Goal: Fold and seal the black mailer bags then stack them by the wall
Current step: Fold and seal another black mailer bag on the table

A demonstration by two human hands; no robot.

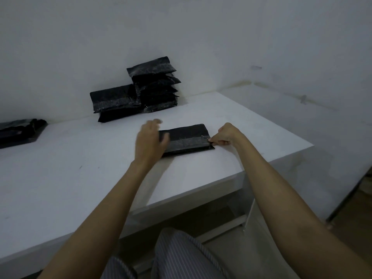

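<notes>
While our left hand (150,140) rests on the left end of the folded black bag (186,139) with its fingers loose and rather wide, its thumb lying on the bag, our right hand (224,135) pinches the right end at 3 o'clock, so this grip is narrow and holds the bag's edge. The bag lies flat on the white table (80,168), near the middle. At 11 o'clock from it, two stacks of finished bags (138,91) stand against the wall (181,27), touching each other. At 9 o'clock, at the table's far left, lies a dark pile (19,132) that we cannot tell clearly.
</notes>
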